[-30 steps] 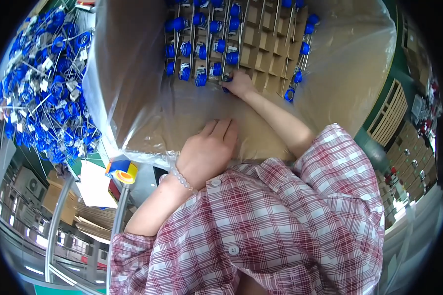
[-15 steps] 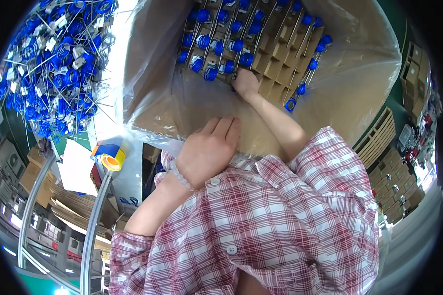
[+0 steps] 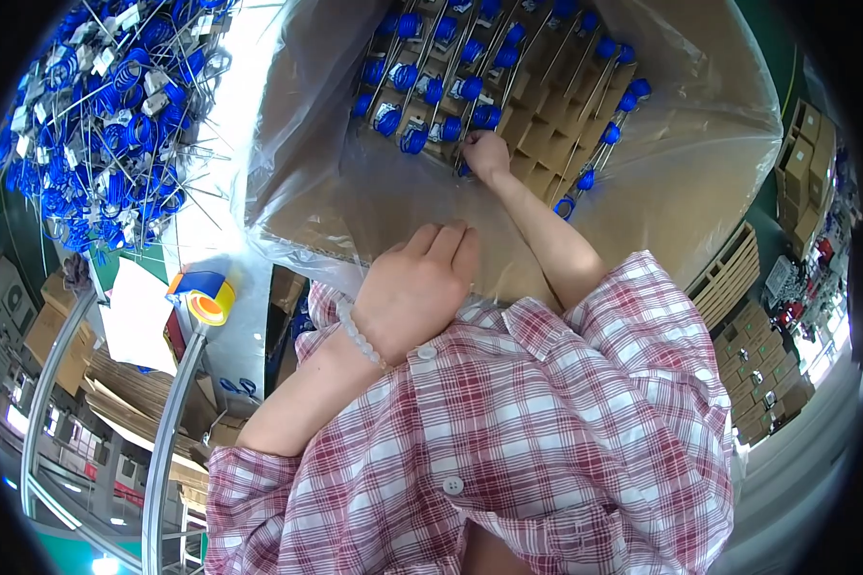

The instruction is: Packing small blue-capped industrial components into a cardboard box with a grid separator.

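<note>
Inside a cardboard box with a clear plastic liner (image 3: 302, 206), cardboard dividers (image 3: 549, 144) hold rows of blue coiled parts (image 3: 431, 91) with thin metal rods and whitish pieces. My right hand (image 3: 487, 155) reaches down to the near end of a row, its fingers closed at a blue coiled part (image 3: 465, 170) that shows just below them. The fingertips are partly hidden. At the box's near edge my left hand (image 3: 417, 287) lies on the liner, palm down, fingers stretched forward and holding nothing that I can see.
To the left, a big heap of blue coiled parts (image 3: 115, 105) lies on a pale table (image 3: 222, 216). Near its corner are a tape roll (image 3: 206, 302), white paper (image 3: 139, 311) and metal rails (image 3: 168, 450). A wooden pallet (image 3: 724, 273) and stacked cartons (image 3: 762, 379) stand right.
My right hand has shifted slightly right, and the blue coiled part under its fingers shows more. The left hand stays on the box's near edge. The whole view has moved a little.
</note>
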A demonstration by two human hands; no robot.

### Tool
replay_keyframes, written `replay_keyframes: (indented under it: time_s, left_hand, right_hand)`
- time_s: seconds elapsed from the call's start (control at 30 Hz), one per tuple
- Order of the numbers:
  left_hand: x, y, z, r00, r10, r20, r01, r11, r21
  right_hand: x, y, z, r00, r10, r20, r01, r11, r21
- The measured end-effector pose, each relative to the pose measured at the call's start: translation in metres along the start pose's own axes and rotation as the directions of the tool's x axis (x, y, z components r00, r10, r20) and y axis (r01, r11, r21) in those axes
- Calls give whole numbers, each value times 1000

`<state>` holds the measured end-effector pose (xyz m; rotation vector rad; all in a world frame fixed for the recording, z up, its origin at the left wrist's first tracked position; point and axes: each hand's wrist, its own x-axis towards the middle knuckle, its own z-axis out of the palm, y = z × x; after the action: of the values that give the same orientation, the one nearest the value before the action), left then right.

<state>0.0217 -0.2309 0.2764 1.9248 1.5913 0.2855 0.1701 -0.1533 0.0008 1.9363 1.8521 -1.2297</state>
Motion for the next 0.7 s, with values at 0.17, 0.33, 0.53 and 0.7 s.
replay_keyframes:
  time_s: [0.17,0.33,0.53,0.7]
  left_hand:
    - [-2,-2,2,1000,-11,14,11,1000,-18]
    - [1,-2,-1,999,-12,37,14,999,-36]
    - [-4,-2,0,998,-25,62,27,999,-23]
    - [-2,-2,0,998,-33,57,34,999,-17]
  right_hand:
    - [-13,3,2,997,-23,-72,29,996,83]
    - [-11,8,7,998,53,-27,-48,986,160]
    - [-11,-4,8,992,43,-121,-26,990,138]
    - [1,-8,-3,990,109,-84,-98,987,125]
